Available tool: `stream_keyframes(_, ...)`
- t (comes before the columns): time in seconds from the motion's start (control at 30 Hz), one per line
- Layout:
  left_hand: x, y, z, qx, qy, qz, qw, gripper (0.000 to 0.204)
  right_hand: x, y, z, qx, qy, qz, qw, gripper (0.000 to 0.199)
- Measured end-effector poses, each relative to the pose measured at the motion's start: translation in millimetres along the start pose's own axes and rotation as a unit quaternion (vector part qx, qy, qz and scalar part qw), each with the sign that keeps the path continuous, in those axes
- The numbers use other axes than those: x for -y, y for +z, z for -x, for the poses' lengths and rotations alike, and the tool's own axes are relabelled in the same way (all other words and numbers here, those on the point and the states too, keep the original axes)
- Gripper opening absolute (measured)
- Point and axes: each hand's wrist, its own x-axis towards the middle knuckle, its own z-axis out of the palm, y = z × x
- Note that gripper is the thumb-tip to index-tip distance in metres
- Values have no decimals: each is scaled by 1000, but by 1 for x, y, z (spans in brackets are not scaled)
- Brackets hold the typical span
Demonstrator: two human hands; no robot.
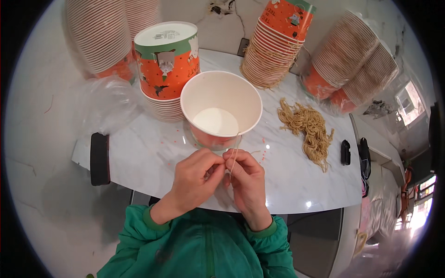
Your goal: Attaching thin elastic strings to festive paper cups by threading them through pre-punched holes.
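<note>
My left hand (193,180) and my right hand (248,181) meet above the table's near side, in front of an upright paper bucket (219,95). Both are closed, thumbs and fingertips pinched together on a thin tan string (235,157). The string runs up from my fingers to the bucket's near rim. How its end lies between the fingertips is hidden. The bucket is white inside, with an orange and green printed outside.
Upside-down orange buckets (169,65) stand stacked at left. Another stack (273,51), draped with strings, is behind. Bagged stacks (345,55) stand at the back right. Loose tan strings (307,129) and a small black case (345,152) lie on the marble-patterned table (287,185).
</note>
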Motion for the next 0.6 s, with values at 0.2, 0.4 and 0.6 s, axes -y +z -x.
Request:
stream_keyframes(0.2, -11, -8, -14, -5, -160, 141, 977, 17, 4, -8, 2, 11, 40, 62, 997, 12)
stream_keyframes(0.4, 0, 1, -33, 37, -205, 221, 953, 18, 8, 3, 0, 21, -7, 109, 994, 11)
stream_keyframes(0.6, 8, 0, -73, 115, -118, 216, 962, 10, 19, 2, -10, -43, -52, 152, 986, 12)
